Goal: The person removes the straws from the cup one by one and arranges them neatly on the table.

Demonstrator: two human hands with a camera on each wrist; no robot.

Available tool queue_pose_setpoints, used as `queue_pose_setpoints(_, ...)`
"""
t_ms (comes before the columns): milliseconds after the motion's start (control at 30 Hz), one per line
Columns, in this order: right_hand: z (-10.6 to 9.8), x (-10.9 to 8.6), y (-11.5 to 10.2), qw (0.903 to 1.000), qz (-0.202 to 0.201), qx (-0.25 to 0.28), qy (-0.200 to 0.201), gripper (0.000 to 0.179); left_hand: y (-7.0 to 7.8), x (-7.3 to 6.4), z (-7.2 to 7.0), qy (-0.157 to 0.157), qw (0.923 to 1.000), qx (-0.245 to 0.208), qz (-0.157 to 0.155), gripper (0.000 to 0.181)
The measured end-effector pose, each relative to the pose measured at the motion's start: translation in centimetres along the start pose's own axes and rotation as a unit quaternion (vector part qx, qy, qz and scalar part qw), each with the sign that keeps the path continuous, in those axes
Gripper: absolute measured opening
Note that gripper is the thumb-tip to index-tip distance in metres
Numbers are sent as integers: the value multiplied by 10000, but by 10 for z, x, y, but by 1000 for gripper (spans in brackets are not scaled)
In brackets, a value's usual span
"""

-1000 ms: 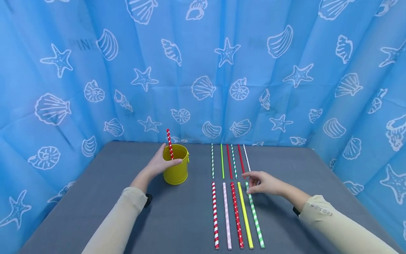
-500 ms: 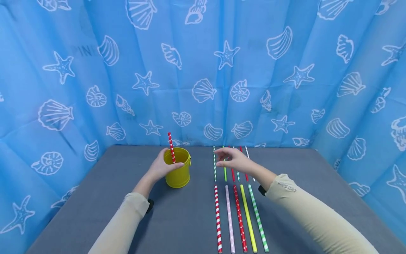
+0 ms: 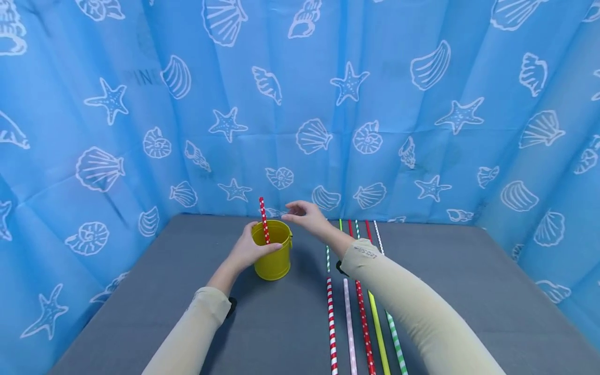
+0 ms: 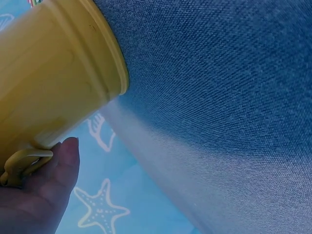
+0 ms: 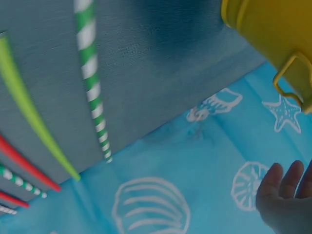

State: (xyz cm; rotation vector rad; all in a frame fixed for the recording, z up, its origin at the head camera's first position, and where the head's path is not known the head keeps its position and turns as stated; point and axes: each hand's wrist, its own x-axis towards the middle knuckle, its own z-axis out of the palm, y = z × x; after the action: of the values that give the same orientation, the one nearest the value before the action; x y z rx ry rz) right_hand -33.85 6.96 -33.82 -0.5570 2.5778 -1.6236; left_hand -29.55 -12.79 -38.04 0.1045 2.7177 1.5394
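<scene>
A yellow bucket (image 3: 274, 264) stands on the table, and my left hand (image 3: 248, 250) grips its side with the thumb across the front. Inside the bucket one red paper straw with white spots (image 3: 264, 221) leans upright, its top sticking out above the rim. My right hand (image 3: 307, 216) hovers just right of the bucket's rim with loosely bent fingers, holding nothing that I can see. In the right wrist view, fingertips (image 5: 274, 183) show below the bucket's handle loop (image 5: 286, 78). The left wrist view shows fingers (image 4: 66, 161) against the bucket beside a handle loop.
Two rows of paper straws lie right of the bucket. The front row includes a red-striped straw (image 3: 331, 323), a pink one (image 3: 349, 328) and a yellow one (image 3: 378, 333). Behind are a green-striped straw (image 5: 92, 73) and a plain green one (image 5: 31, 107). A blue curtain (image 3: 347, 156) hangs behind.
My right hand has moved left from above the straws to beside the bucket's rim. The left hand has stayed on the bucket. The head view has shifted slightly.
</scene>
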Motion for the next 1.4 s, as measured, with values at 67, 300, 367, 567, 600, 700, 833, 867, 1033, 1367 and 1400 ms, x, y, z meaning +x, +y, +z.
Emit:
queue_pose_setpoints(67,9,9,-1,10000,40,-59,-43,43,0,0,0,-31,10000,-28,14,97)
queue_pose_setpoints(300,30,27,0,9986,325,-364,-194,49,0,-1,-2,-67,9999,-70,-41,96)
queue_pose_setpoints(367,33,30,2,9977,428,-479,-204,52,0,-1,-2,-76,9999,-65,-14,96)
queue_pose_setpoints(567,38,36,6,9958,605,-665,-168,58,0,0,1,-178,9998,-115,47,96)
queue_pose_setpoints(600,38,37,7,9959,591,-672,-140,57,0,0,1,-181,9997,-137,56,96)
queue_pose_setpoints(700,41,40,7,9965,492,-668,-105,54,1,0,1,-182,9997,-158,91,96)
queue_pose_setpoints(833,43,41,6,9979,304,-544,-160,44,0,0,-1,-179,9996,-197,87,95)
queue_pose_setpoints(867,44,41,5,9983,259,-499,-155,41,0,0,-2,-176,9996,-203,87,95)
queue_pose_setpoints(1033,39,35,3,9995,89,-312,-20,31,3,0,-3,-161,9997,-190,64,94)
queue_pose_setpoints(1367,26,21,-3,9987,130,171,462,25,3,1,-3,-227,9994,-259,-75,96)
queue_pose_setpoints(1400,25,20,-3,9984,124,212,506,26,3,1,-3,-229,9993,-276,-86,95)
